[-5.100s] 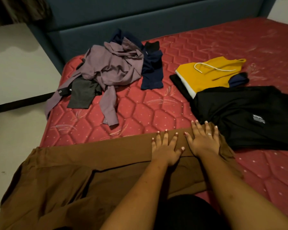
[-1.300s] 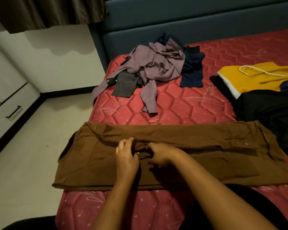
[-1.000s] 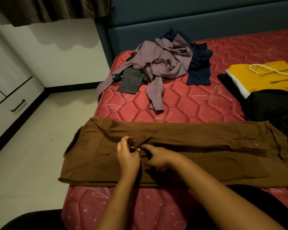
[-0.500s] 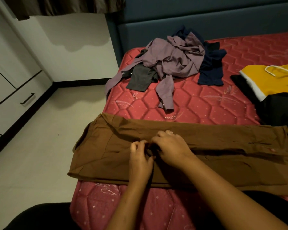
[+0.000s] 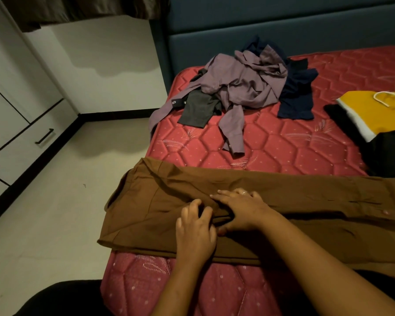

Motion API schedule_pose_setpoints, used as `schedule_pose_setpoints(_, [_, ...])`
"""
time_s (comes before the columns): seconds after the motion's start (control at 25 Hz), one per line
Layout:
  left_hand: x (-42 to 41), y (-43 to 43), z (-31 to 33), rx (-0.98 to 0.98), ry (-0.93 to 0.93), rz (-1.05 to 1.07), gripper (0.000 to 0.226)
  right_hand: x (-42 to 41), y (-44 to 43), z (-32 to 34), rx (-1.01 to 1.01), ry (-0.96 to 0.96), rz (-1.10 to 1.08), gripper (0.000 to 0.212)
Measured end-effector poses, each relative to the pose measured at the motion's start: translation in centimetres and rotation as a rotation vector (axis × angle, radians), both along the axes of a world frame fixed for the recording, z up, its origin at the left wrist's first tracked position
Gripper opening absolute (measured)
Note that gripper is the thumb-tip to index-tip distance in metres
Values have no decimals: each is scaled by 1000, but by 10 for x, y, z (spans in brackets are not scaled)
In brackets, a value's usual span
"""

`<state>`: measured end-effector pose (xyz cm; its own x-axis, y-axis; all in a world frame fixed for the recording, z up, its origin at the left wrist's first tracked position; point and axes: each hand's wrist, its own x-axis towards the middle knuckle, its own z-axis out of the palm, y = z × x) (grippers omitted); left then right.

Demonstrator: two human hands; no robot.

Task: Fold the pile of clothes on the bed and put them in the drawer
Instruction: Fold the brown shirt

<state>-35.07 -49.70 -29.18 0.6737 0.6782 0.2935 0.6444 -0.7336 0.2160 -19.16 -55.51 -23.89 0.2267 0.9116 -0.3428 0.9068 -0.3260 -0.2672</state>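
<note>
1. Both hands have left the flat, side-by-side press of five seconds ago and are now bunched together at the middle crease of the brown garment (image 5: pixel 317 197). The view has swung left, so more floor (image 5: pixel 43 213) shows.
2. Head view, the hands: the left hand (image 5: pixel 195 229) has its fingers curled, pinching a ridge of the brown cloth. The right hand (image 5: pixel 242 210) lies over the same ridge just beside it, fingers stretched out flat towards the left and pressing down, a ring (image 5: pixel 244 192) on one finger. The two hands touch.
3. Head view, the task's thing: the brown garment lies folded lengthwise in a long band across the near edge of the red mattress (image 5: pixel 283 142), its left end overhanging the side of the bed.
4. Head view, the pile: further up the mattress, well apart from the hands, a mauve shirt (image 5: pixel 242 83) sprawls crumpled over a grey garment (image 5: pixel 198 108) and a navy garment (image 5: pixel 297 94), one sleeve trailing towards the brown cloth.
5. Head view, the right edge: a yellow garment (image 5: pixel 379 112) with a white cord (image 5: pixel 388 96) rests on a black garment (image 5: pixel 388 153).
6. Head view, the left: a white drawer (image 5: pixel 21 151) with a black handle (image 5: pixel 43 137) stands closed across the floor, and a blue headboard (image 5: pixel 283 26) backs the bed.
</note>
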Motion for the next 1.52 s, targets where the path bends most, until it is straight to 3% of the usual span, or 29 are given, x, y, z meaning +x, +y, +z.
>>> schedule_pose_setpoints(0.12, [-3,7,11,-172,34,11,33,21,6,1,44,138,-135,61])
schedule_pose_setpoints(0.2, [-1,18,30,-250,-33,28,43,38,9,-3,74,79,-226,48])
schedule_pose_setpoints(0.28, [10,41,52,-169,-82,51,42,51,11,-10,80,-44,-270,49])
schedule_pose_setpoints(0.4, [32,94,69,38,78,53,28,57,20,-18,173,-123,-296,46])
schedule_pose_setpoints(0.56, [38,150,65,-169,433,203,41,60,28,-22,272,-143,-314,31])
schedule_pose_setpoints(0.76, [36,170,54,-12,221,203,29,60,36,-28,359,-298,-395,15])
schedule_pose_setpoints(0.84, [40,172,53,49,193,225,29,60,36,-33,344,-352,-412,18])
schedule_pose_setpoints(0.96, [51,161,49,143,294,280,31,63,32,-41,297,-366,-443,31])
schedule_pose_setpoints(1.08, [79,109,47,232,103,59,31,65,33,-39,275,-306,-452,41])
schedule_pose_setpoints(1.16, [97,65,35,63,87,-146,33,69,30,-33,263,-233,-434,49])
schedule_pose_setpoints(1.28, [104,30,15,-318,364,-89,58,88,2,-24,174,-119,-441,61])
schedule_pose_setpoints(1.4, [99,31,22,-360,463,-47,76,121,-52,-6,-44,-50,-619,76])
schedule_pose_setpoints(1.52, [111,16,37,-293,498,-61,75,150,-112,15,-88,-30,-955,73])
